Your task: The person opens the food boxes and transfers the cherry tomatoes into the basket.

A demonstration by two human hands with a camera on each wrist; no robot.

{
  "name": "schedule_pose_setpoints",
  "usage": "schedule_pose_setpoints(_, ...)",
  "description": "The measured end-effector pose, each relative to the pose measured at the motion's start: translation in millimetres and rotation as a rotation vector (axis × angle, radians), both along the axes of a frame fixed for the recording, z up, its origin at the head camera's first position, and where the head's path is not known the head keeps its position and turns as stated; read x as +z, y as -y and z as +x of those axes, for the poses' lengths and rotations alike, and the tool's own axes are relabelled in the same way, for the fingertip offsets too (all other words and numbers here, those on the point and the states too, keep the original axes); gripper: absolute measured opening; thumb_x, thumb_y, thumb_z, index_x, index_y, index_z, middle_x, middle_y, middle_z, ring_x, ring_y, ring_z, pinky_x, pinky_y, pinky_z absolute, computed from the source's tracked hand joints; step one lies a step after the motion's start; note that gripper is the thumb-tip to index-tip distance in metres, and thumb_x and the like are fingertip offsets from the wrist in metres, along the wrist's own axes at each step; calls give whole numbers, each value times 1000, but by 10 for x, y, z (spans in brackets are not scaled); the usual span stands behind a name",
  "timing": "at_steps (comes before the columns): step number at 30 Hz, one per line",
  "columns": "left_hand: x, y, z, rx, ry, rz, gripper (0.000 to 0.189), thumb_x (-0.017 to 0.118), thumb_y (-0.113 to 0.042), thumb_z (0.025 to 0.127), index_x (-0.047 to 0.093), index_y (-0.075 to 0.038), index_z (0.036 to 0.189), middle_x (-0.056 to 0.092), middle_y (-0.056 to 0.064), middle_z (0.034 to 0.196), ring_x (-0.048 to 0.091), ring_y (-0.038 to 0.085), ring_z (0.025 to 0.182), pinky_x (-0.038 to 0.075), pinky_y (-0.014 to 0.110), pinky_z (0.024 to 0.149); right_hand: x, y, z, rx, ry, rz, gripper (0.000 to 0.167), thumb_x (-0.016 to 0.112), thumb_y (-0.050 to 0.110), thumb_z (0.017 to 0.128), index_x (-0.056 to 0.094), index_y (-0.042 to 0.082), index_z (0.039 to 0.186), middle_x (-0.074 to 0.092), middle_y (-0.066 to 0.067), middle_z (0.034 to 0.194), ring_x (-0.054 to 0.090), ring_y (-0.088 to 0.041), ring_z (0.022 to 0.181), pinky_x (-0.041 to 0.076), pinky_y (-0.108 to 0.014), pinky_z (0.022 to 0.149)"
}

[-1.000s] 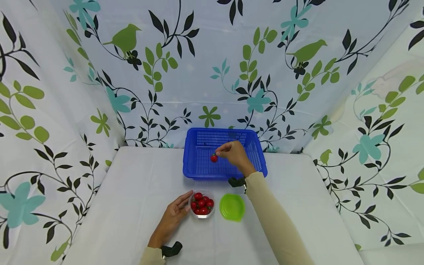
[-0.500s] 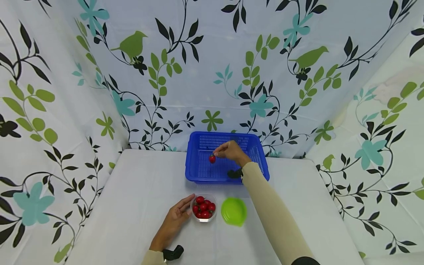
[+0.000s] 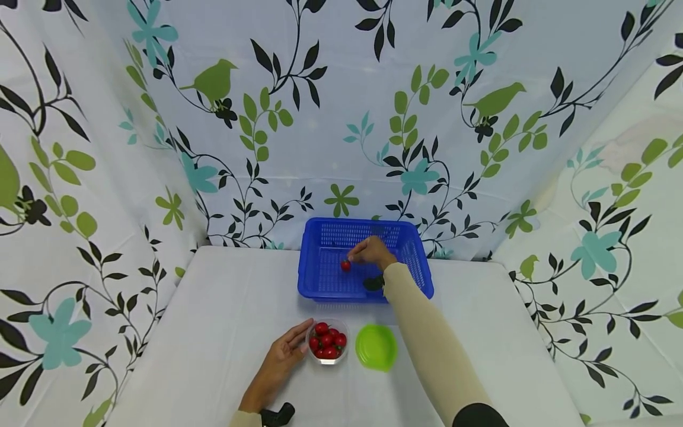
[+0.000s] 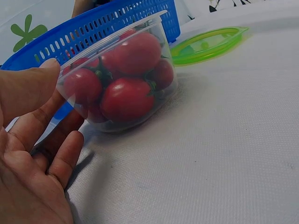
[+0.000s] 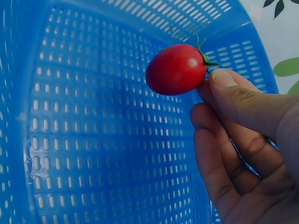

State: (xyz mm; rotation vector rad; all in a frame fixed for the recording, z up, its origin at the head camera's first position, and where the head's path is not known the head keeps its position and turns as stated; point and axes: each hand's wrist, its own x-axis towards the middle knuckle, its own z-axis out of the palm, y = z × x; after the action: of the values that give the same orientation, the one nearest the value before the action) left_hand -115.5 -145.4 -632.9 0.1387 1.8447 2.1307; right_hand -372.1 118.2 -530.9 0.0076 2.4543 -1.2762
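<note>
My right hand [image 3: 373,251] pinches a red cherry tomato [image 5: 176,70] at its green stem end, between thumb and fingertips. It is over the inside of a blue plastic basket [image 3: 312,287]. Bare slotted mesh shows below the tomato in the right wrist view. My left hand [image 3: 279,357] is at the left side of a clear plastic cup [image 4: 170,44] filled with several cherry tomatoes [image 3: 328,343]. In the left wrist view its thumb [image 4: 44,84] lies at the cup's rim, while the other fingers extend loosely along the side, partly hidden behind it.
A bright green lid [image 3: 376,347] lies flat on the white-covered table [image 3: 213,332], right of the cup. Behind the basket hangs a leaf-and-bird patterned cloth [image 3: 320,148], which also rises at both sides.
My right wrist has moved further in over the basket, with the tomato still pinched. The head view has shifted so everything sits slightly lower. My left hand stays beside the cup.
</note>
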Motion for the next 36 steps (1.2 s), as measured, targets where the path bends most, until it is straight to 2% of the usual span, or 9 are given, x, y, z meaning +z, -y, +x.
schedule_pose_setpoints(5, 14, -8, 7, -3, 14, 22, 60, 62, -15, 108, 40, -15, 164, 37, 5, 173, 25, 28, 163, 36, 8, 114, -72, 17, -54, 4, 16, 42, 5, 85, 9, 90, 86, 6, 94, 82, -6, 103, 76, -24, 102, 61, -46, 101)
schedule_pose_setpoints(10, 15, -6, 2, -3, 17, 22, 60, 61, -15, 108, 40, -14, 164, 37, 5, 173, 25, 27, 163, 36, 7, 112, -74, 38, -26, 30, -3, 92, 3, 83, 6, 91, 86, 7, 90, 82, -7, 106, 75, -25, 103, 63, -43, 96)
schedule_pose_setpoints(18, 22, -13, 4, 10, 27, 12, 60, 63, -16, 108, 41, -16, 164, 39, 4, 172, 27, 26, 163, 36, 7, 112, -190, 63, -99, 30, 9, 221, 6, 87, 14, 89, 85, 8, 90, 81, -4, 105, 71, -26, 107, 60, -46, 101)
schedule_pose_setpoints(21, 11, -11, 9, 16, 37, 8, 60, 64, -17, 107, 42, -16, 163, 40, 3, 171, 29, 24, 162, 37, 7, 112, -200, 66, -106, 29, 19, 236, 5, 86, 12, 90, 85, 11, 85, 81, -4, 102, 72, -26, 106, 59, -47, 102)
schedule_pose_setpoints(23, 2, -12, 12, 18, 40, 7, 60, 64, -17, 107, 42, -16, 163, 41, 3, 171, 32, 20, 161, 37, 6, 111, -208, 65, -109, 26, 22, 238, 10, 83, 11, 91, 84, 13, 82, 81, -4, 100, 72, -26, 104, 59, -48, 102)
schedule_pose_setpoints(28, -15, -11, 13, 14, 32, 4, 60, 63, -17, 108, 42, -17, 163, 41, 3, 171, 35, 12, 158, 36, 6, 112, -218, 60, -125, 36, 25, 256, 9, 82, 10, 92, 84, 13, 84, 81, -4, 98, 72, -25, 100, 59, -47, 100)
schedule_pose_setpoints(32, -13, -15, 7, 13, 26, 10, 59, 63, -16, 108, 42, -17, 163, 41, 3, 171, 32, 16, 160, 36, 7, 112, -152, 37, -104, 57, 1, 266, 4, 82, 10, 93, 85, 12, 90, 81, -4, 100, 72, -25, 102, 60, -45, 100)
schedule_pose_setpoints(36, 3, -30, 1, 16, 34, 15, 60, 64, -16, 107, 42, -17, 163, 41, 3, 171, 30, 22, 161, 36, 7, 112, 18, -10, -6, 86, -95, 259, 4, 81, 9, 93, 85, 10, 93, 82, -5, 102, 73, -25, 104, 60, -44, 99)
